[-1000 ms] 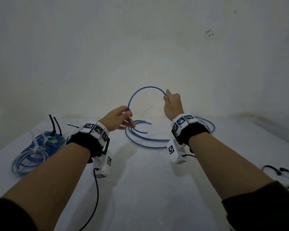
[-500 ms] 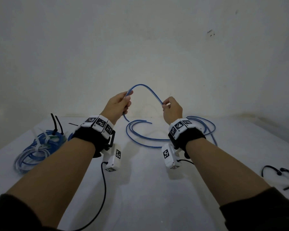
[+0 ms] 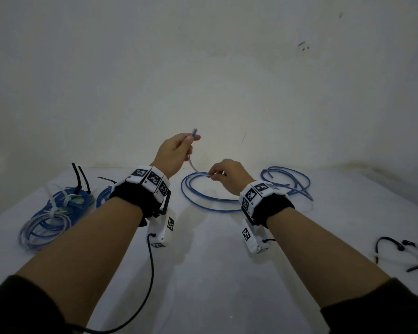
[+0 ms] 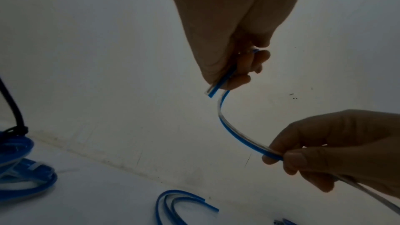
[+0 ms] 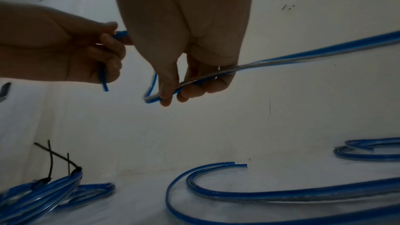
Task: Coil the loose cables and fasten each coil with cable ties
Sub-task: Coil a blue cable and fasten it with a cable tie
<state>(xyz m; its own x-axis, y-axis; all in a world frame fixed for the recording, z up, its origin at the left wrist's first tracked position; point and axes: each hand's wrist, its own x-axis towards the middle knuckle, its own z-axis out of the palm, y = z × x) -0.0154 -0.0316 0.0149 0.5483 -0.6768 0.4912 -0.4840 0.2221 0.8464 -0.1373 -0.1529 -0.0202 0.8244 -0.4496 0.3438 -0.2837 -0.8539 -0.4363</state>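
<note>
Blue cable [image 3: 193, 165] w/ clear stripe hangs bent in mid-air above white table, rest of it in loose loops [image 3: 203, 196] on surface; more loose blue cable [image 3: 297, 182] far right, tied blue coils [image 3: 56, 210] w/ black+white cable ties [image 3: 79, 174] far left

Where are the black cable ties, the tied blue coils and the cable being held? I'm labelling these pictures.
loose black cable ties [image 3: 404, 249]: head view, the curved middle.
tied blue coils [image 3: 56, 213]: head view, the bundled loops.
held blue cable [image 4: 233, 136]: left wrist view, the stretch between both hands.
</note>
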